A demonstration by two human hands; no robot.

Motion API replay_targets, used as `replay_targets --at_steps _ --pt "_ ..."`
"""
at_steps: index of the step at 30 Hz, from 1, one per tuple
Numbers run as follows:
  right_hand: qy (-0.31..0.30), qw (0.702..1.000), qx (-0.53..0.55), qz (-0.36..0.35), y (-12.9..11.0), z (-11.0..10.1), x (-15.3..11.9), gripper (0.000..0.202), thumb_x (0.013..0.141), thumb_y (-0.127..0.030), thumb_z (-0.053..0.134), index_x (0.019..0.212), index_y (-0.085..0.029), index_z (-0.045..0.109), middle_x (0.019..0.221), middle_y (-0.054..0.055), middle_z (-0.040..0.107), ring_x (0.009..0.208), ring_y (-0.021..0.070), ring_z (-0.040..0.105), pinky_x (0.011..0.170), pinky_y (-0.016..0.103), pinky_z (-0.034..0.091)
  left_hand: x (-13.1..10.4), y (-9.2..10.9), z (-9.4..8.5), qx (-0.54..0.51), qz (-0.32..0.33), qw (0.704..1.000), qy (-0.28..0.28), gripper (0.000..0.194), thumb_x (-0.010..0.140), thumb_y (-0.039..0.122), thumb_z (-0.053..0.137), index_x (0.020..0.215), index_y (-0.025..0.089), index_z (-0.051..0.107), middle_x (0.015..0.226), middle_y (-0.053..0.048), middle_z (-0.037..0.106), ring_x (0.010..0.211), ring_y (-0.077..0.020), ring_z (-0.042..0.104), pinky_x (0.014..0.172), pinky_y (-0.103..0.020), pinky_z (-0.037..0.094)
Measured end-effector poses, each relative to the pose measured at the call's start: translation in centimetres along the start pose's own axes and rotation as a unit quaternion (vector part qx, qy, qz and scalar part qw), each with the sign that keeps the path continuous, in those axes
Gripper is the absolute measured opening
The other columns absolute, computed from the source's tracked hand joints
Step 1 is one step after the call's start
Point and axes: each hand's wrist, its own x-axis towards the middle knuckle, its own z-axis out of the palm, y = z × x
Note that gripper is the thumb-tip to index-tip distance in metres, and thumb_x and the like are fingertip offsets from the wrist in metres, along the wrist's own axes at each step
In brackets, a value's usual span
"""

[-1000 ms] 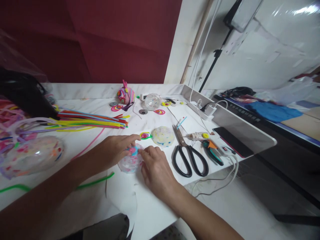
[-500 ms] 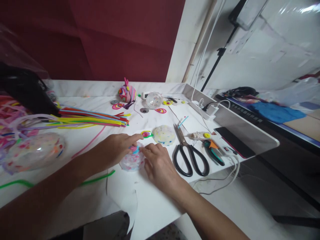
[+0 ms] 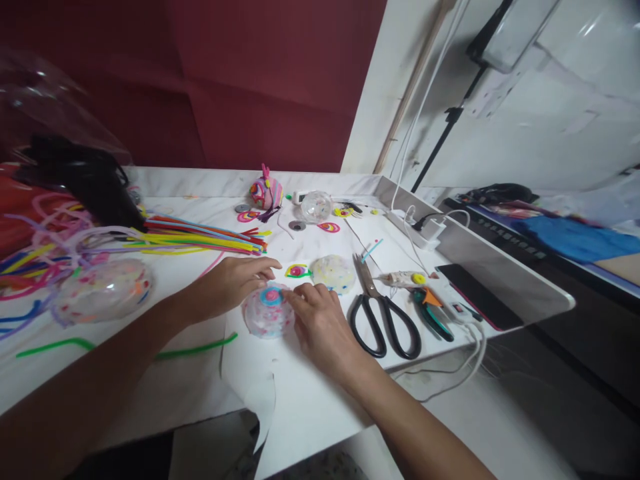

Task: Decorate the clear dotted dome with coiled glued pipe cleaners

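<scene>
A clear plastic dome (image 3: 267,322) with pink and blue specks sits on white paper. On its top lies a round pipe-cleaner coil (image 3: 272,295), blue outside and pink in the middle. My left hand (image 3: 233,283) hovers at the dome's upper left, fingers stretched and holding nothing. At the right side, my right hand (image 3: 323,327) has its bent fingers close together on the dome, the index tip by the coil's edge. Just beyond are an eye-shaped coil (image 3: 297,271) in pink, yellow and green, and a second speckled dome (image 3: 333,273).
Black-handled scissors (image 3: 385,327), a glue gun (image 3: 403,279), pliers (image 3: 434,317) and a dark phone (image 3: 480,297) lie to the right. Bundled pipe cleaners (image 3: 200,237) and a larger speckled dome (image 3: 105,291) are at left. A power strip (image 3: 417,230) stands by the raised edge.
My left fingers have lifted off the coil and drawn back to the left, uncovering its round blue and pink face. My right hand stays at the dome. The view has shifted slightly.
</scene>
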Motion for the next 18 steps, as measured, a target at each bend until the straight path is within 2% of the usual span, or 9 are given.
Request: replay_targets --at_steps 3,6,12,18 --pt "0.016 1.000 -0.010 -0.011 0.2 0.1 0.0 0.056 0.082 0.000 0.051 0.135 -0.016 0.061 0.118 0.013 0.064 0.099 0.0286 0.051 0.078 0.041 0.038 -0.4 -0.5 0.0 0.044 0.035 0.998 0.021 0.031 0.095 0.029 0.042 0.106 0.019 0.070 0.106 -0.006 0.077 0.100 -0.0199 0.069 0.094 -0.032 0.052" --pt "0.033 0.999 -0.006 -0.010 0.4 0.2 -0.2 0.057 0.082 0.000 0.049 0.135 -0.015 0.061 0.117 0.013 0.065 0.099 0.0287 0.051 0.077 0.041 0.037 -1.1 -0.7 0.1 0.058 0.068 0.996 0.028 0.032 0.097 0.026 0.041 0.102 0.018 0.072 0.103 -0.006 0.075 0.100 -0.0198 0.067 0.095 -0.032 0.050" --pt "0.036 0.999 0.010 -0.007 0.5 0.3 -0.4 0.052 0.082 0.000 0.049 0.129 -0.015 0.065 0.113 0.013 0.064 0.097 0.0284 0.050 0.078 0.041 0.037 -2.3 -1.3 0.8 0.037 0.066 0.997 0.030 0.034 0.102 0.032 0.043 0.104 0.021 0.075 0.096 -0.004 0.069 0.092 -0.0176 0.063 0.085 -0.029 0.049" --pt "0.016 1.000 -0.001 -0.015 0.4 0.6 -0.1 0.054 0.082 0.000 0.051 0.132 -0.017 0.064 0.113 0.012 0.064 0.097 0.0273 0.050 0.077 0.040 0.036 -2.0 -1.8 1.5 0.021 0.085 0.995 0.050 0.036 0.103 0.037 0.045 0.101 0.023 0.078 0.086 -0.003 0.067 0.082 -0.0163 0.061 0.075 -0.027 0.047"
